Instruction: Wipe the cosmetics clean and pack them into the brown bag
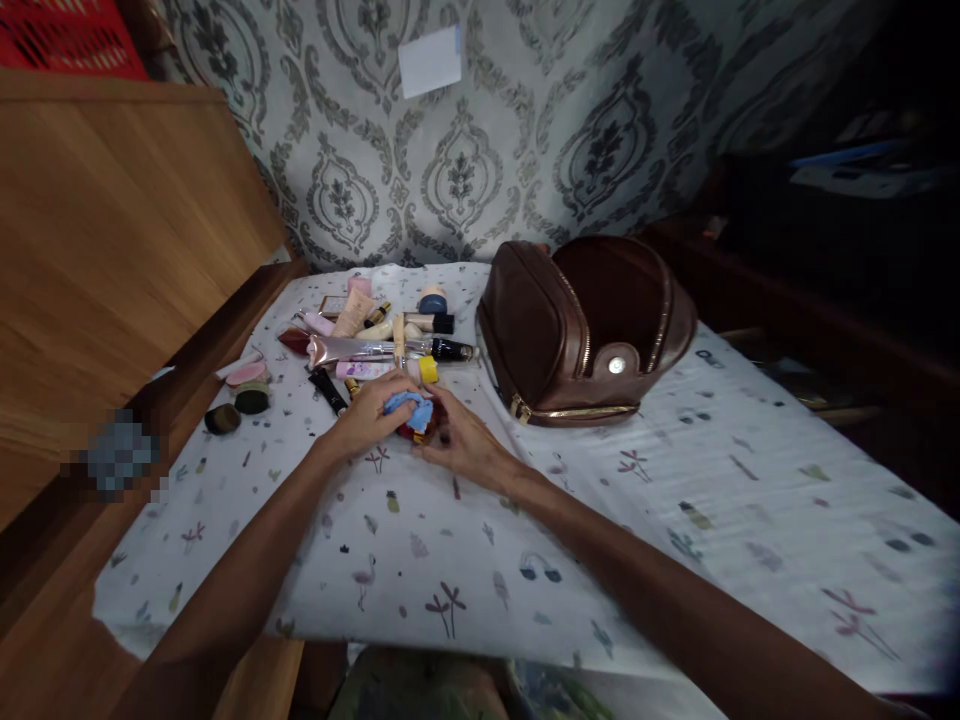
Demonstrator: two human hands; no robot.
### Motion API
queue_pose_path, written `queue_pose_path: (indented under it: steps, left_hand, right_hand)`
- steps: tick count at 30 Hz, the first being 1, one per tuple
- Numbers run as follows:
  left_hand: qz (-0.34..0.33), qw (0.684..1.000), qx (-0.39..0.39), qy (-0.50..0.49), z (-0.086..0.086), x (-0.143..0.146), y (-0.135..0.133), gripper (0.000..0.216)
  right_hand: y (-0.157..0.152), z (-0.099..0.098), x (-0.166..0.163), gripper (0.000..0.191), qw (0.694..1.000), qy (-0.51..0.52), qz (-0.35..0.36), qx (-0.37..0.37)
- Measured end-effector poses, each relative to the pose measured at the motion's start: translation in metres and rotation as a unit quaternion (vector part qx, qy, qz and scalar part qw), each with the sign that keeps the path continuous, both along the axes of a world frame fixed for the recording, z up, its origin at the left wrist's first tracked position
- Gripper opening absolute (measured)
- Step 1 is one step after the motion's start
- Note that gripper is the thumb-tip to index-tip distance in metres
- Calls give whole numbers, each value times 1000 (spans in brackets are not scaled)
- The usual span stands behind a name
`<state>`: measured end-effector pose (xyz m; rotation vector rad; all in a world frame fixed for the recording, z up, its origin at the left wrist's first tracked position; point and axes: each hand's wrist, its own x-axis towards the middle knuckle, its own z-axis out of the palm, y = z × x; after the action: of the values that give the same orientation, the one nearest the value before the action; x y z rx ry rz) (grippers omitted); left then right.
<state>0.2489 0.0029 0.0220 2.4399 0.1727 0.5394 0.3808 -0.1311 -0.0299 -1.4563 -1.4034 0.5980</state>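
Observation:
My left hand [371,412] is closed on a crumpled light-blue cloth [409,406], pressing it to a small red item with a gold part [418,436]. My right hand [471,445] curls around the other side of that red item; the fingers hide most of its shape. Just beyond both hands lies a pile of cosmetics: a shiny pink tube [349,348], a beige tube [352,312], a black tube [328,390], a yellow cap [428,369] and several more. To the right of the pile stands a brown leather bag [525,330], its top unzipped and gaping.
A white printed cloth [420,570] covers the table. Left of the pile rest makeup brushes [223,418] and a pink piece [246,372]. A wooden panel [120,200] rises at the left, patterned wallpaper [457,170] behind. Dark furniture [750,290] borders the right side.

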Motion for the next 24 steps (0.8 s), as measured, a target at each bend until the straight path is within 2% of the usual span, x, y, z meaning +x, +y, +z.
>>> queue_pose_path:
  steps: [2, 5, 9, 13, 15, 18, 21, 24]
  left_hand:
    - [11, 1000, -11, 5, -1, 0, 1, 17]
    - [39, 999, -26, 16, -4, 1, 2, 17]
    - [85, 994, -63, 29, -8, 2, 2, 18]
    - [85, 993, -60, 54, -10, 1, 3, 21]
    - [77, 993, -54, 66, -9, 0, 4, 24]
    - [85, 993, -57, 59, -9, 0, 4, 33]
    - [111, 987, -110, 37, -10, 1, 2, 47]
    - [90, 981, -171, 20, -12, 2, -3, 57]
  right_hand:
    - [-1, -5, -5, 77, 998, -37, -54, -14]
    - [-3, -6, -9, 68, 995, -54, -84, -26]
    - [-7, -3, -8, 54, 997, -44, -68, -12]
    - [-11, -1, -5, 47, 999, -25, -41, 2]
    - [-12, -1, -4, 48, 999, 15, -23, 19]
    - [-11, 0, -1, 48, 991, 128, 22, 44]
    - [-7, 3, 2, 51, 965, 256, 48, 39]
    - [-4, 4, 5, 55, 938, 344, 18, 32]
